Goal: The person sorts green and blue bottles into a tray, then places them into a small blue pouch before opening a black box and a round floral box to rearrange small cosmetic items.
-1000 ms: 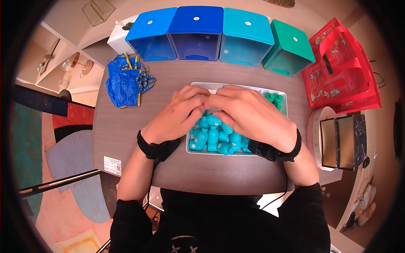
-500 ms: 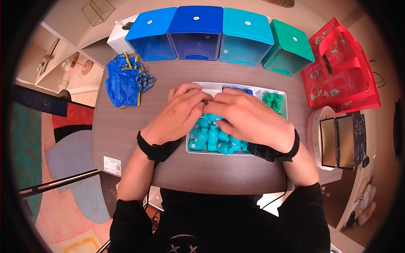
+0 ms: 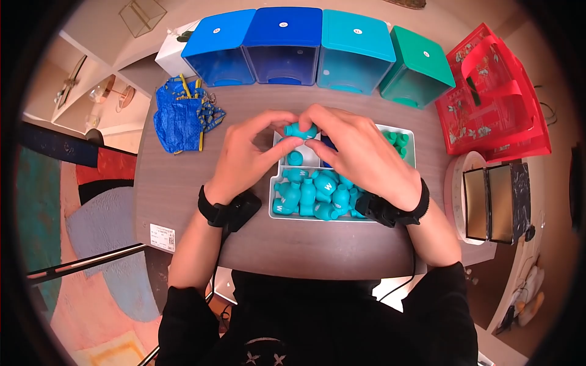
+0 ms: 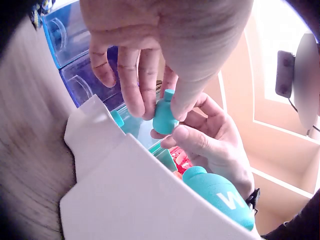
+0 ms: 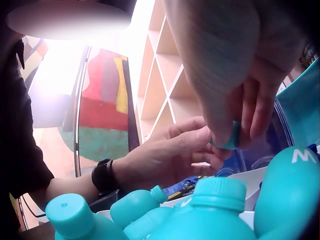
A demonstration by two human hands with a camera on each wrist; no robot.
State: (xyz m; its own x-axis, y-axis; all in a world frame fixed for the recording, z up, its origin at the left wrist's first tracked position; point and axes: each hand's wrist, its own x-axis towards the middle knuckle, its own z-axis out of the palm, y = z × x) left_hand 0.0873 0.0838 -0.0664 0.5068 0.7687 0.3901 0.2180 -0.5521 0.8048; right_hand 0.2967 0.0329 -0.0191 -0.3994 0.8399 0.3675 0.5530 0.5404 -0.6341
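Observation:
A small teal bottle (image 3: 300, 130) is held between my two hands over the back left of a white divided tray (image 3: 274, 216). My left hand (image 3: 247, 152) has its thumb and fingers at the neck end. Thumb and fingers of my right hand (image 3: 360, 146) pinch the bottle's body. In the left wrist view this bottle (image 4: 165, 117) tilts slightly, neck up. Below, another teal bottle (image 3: 295, 158) stands in the back left compartment. Several teal bottles (image 3: 307, 192), some marked W, fill the front compartment. Blue ones (image 3: 328, 146) are partly hidden by my right hand.
Green bottles (image 3: 400, 143) sit in the tray's right compartment. Behind it stand a light blue box (image 3: 223, 52), a dark blue box (image 3: 282, 49), a teal box (image 3: 356, 52) and a green box (image 3: 421, 67). A blue bag (image 3: 178, 119) lies left, a red bag (image 3: 488, 97) right.
Both hands have lifted slightly away from the front teal bottles toward the back of the tray. The small bottle between them and the one in the back left compartment now show.

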